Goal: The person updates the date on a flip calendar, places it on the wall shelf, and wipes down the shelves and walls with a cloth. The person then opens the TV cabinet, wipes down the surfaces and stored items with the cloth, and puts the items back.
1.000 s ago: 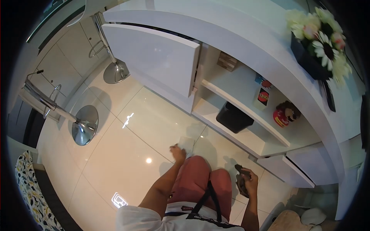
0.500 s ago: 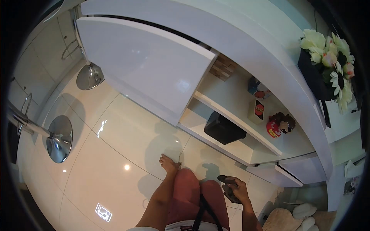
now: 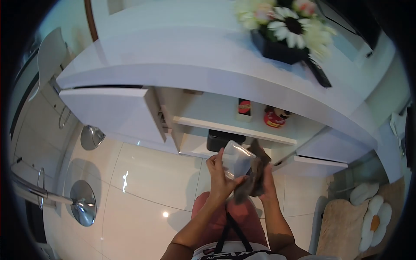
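Note:
My left hand [image 3: 220,175] is closed on a clear plastic container [image 3: 237,159], tilted in front of the open shelves. Close against its right side, my right hand [image 3: 268,182] grips a dark, crumpled cloth [image 3: 255,175], which is blurred by motion. The cloth hangs above my knees and touches or overlaps the container. Behind the hands, a black bin [image 3: 220,140] sits on the lower shelf. A small box with a red label [image 3: 244,109] and a red jar [image 3: 275,118] stand on the upper shelf.
The cabinet door [image 3: 108,112] stands open at the left. Flowers in a black planter [image 3: 277,48] and a black remote [image 3: 317,73] rest on the countertop [image 3: 173,47]. A stool base [image 3: 83,203] is on the left floor; a wooden piece [image 3: 342,225] lies at lower right.
My left hand has come up from the floor and now holds the clear container. My right hand has raised the dark cloth beside it. The view has turned towards the countertop.

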A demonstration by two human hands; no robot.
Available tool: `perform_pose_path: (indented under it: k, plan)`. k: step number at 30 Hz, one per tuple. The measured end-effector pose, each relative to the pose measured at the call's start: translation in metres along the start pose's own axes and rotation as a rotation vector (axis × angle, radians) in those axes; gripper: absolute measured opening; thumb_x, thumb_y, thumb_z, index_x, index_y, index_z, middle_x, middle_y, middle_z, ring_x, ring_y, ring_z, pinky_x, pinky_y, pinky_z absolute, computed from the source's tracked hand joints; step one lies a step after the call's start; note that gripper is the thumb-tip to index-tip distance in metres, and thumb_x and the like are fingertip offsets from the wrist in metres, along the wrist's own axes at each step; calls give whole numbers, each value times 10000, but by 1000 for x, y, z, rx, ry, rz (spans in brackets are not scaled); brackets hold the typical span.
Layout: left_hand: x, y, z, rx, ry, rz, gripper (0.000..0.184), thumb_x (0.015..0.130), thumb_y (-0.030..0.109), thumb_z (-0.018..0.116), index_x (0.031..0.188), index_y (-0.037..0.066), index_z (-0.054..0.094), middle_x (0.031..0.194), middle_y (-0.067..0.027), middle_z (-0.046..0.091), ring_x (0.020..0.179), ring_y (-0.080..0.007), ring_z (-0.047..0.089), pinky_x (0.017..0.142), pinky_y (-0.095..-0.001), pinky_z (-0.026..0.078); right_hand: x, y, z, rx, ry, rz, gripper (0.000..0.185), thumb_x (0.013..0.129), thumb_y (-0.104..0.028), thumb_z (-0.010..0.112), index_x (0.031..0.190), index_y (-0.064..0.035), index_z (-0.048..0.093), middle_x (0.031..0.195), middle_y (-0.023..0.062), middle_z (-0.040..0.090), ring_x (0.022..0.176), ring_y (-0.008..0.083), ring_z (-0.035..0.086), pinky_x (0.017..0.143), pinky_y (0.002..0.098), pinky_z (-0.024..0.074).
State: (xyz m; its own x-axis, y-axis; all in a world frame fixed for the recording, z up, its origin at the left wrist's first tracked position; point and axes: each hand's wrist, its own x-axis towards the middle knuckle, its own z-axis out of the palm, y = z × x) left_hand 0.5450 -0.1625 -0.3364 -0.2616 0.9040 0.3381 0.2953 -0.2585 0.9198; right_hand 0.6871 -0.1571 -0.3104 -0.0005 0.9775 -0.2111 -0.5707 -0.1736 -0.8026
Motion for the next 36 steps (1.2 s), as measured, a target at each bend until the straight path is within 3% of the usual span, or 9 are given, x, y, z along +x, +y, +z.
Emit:
perform_pose_path:
  k: [2,5,12,16,18,22,24,27,36]
  plan:
    - [6,14,12,151,-57,165,858,649,62,790,1358,48,308,1221,-140,386,1022,-236,502,852,-331,473,1,-13,7,-69,-126,-217,469,843,-94,651,1255,-41,436,1071,38,575,962,126,571,800,262,489]
    - [10,43,16,-742,-226,-191,444,820,-54,598,1235,-3,448,1221,-131,512,1128,-193,511,911,-304,455,8,-33,0,-273,-75,-356,401,852,-138,649,1201,-24,488,1011,33,590,910,118,563,777,246,463]
    - [-8,45,14,-779,-331,-440,340,862,39,596,1175,-21,479,1056,-89,608,942,-186,609,809,-308,514,17,-74,-30,-959,285,-797,316,906,-276,571,960,33,603,825,94,647,682,188,614,650,312,475]
    - [-25,31,19,-595,-279,-370,317,878,3,519,1186,-36,455,1077,-106,587,935,-173,612,758,-280,525,-17,-38,-4,-649,-411,-681,227,905,-172,531,1059,-36,627,1244,94,534,1233,290,435,1021,412,319]
    - [-31,36,23,-480,-350,-326,322,878,-17,493,1196,-35,443,1089,-109,577,952,-156,606,743,-261,522,-36,-46,6,-1454,-260,-1096,225,903,-220,524,1057,-116,651,1279,75,520,1257,311,395,1038,459,265]
    - [-41,63,26,-583,-381,-356,318,888,-15,439,1203,-51,454,1048,-123,599,907,-177,620,754,-257,525,-14,-54,-1,-1511,27,-1285,253,915,-296,500,1058,-168,665,1153,84,592,961,283,615,822,332,470]
    - [-46,79,22,-461,-466,-391,289,899,12,454,1181,-47,479,1028,-118,613,906,-182,627,741,-279,534,-4,-76,-11,-1339,1,-322,347,917,-418,486,995,-135,670,891,61,664,783,241,633,724,332,490]
    - [-47,79,6,-523,-452,-424,272,907,60,498,1164,-27,499,1017,-108,626,887,-187,636,724,-289,542,15,-95,-41,-813,-393,97,478,887,-517,505,969,-69,652,758,20,633,596,133,584,578,254,484]
    - [-21,40,24,-736,-173,-447,184,899,123,565,1051,26,532,941,-32,610,849,-98,600,645,-207,483,-17,-78,-25,-371,-380,15,354,819,-247,700,1005,32,587,899,69,634,764,92,583,672,247,490]
